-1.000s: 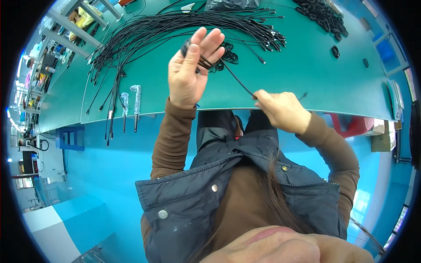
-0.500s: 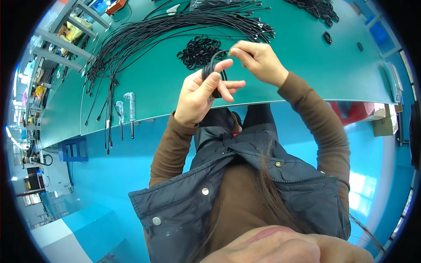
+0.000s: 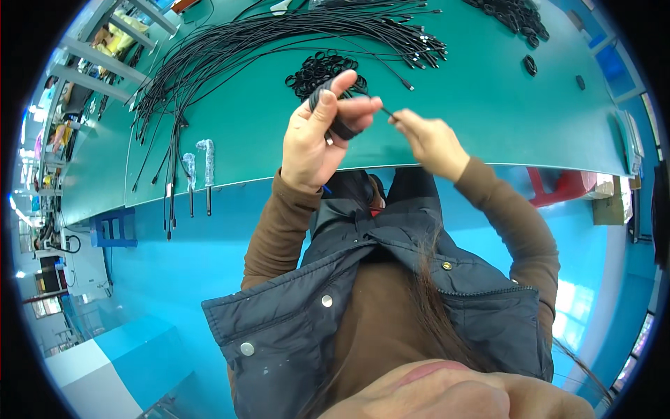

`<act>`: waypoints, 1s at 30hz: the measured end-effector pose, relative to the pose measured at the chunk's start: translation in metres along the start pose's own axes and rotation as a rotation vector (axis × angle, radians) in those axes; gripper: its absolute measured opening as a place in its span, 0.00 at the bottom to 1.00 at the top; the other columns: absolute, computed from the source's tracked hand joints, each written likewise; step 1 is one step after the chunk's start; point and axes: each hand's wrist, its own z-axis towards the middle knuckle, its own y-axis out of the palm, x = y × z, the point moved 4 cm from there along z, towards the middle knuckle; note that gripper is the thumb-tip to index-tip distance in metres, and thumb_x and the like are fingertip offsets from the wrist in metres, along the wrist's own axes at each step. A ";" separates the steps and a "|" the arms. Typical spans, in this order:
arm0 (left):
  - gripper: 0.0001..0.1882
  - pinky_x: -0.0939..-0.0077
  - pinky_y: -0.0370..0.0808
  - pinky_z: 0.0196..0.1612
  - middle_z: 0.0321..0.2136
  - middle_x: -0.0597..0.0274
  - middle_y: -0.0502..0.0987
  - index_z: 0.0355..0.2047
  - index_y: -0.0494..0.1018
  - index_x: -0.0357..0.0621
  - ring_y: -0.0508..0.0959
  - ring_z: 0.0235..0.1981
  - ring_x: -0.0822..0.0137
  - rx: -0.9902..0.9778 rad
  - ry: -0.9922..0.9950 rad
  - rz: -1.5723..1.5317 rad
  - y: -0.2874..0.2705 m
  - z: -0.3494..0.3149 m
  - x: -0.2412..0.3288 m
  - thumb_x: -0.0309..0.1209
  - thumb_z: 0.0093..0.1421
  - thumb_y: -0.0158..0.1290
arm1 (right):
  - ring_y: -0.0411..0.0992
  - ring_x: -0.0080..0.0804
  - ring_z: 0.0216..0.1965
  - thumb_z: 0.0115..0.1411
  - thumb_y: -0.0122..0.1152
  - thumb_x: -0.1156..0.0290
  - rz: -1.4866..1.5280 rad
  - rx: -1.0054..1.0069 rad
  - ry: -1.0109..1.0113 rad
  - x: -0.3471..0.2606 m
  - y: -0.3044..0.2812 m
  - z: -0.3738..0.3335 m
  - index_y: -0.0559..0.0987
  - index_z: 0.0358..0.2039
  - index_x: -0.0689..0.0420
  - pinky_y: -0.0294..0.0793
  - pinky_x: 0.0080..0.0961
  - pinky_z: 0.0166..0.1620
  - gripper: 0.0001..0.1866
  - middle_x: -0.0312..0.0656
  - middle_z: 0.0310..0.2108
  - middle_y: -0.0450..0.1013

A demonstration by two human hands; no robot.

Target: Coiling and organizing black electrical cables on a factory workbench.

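A black cable (image 3: 342,130) is wound in several turns around the fingers of my left hand (image 3: 313,146), near the table's front edge. My left thumb presses against the coil while the fingers point to the right. Pinched in the fingertips of my right hand (image 3: 436,145), a short taut stretch of the same cable runs across to the left fingers. The right hand is slightly blurred. Just beyond the left hand lies a pile of small black rings (image 3: 307,75), partly hidden by its fingers.
A long bundle of black cables (image 3: 230,52) curves over the green table (image 3: 488,119), some ends hanging off the front edge. Two wrapped tools with dark handles (image 3: 207,164) lie at the left edge. Coiled cables (image 3: 513,17) are heaped far right. A red stool (image 3: 551,185) stands below.
My right hand has moved down and slightly right, drawing the cable across the left fingers. My left hand has turned, and the coil now wraps its fingers lower down.
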 end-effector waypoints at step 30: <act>0.08 0.80 0.73 0.34 0.30 0.55 0.77 0.41 0.70 0.32 0.74 0.29 0.69 -0.170 0.087 0.792 -0.011 -0.005 -0.044 0.23 0.64 0.44 | 0.70 0.24 0.30 0.57 0.60 0.56 1.031 -0.455 0.138 -0.025 0.030 0.046 0.76 0.42 0.59 0.70 0.15 0.30 0.20 0.41 0.32 0.73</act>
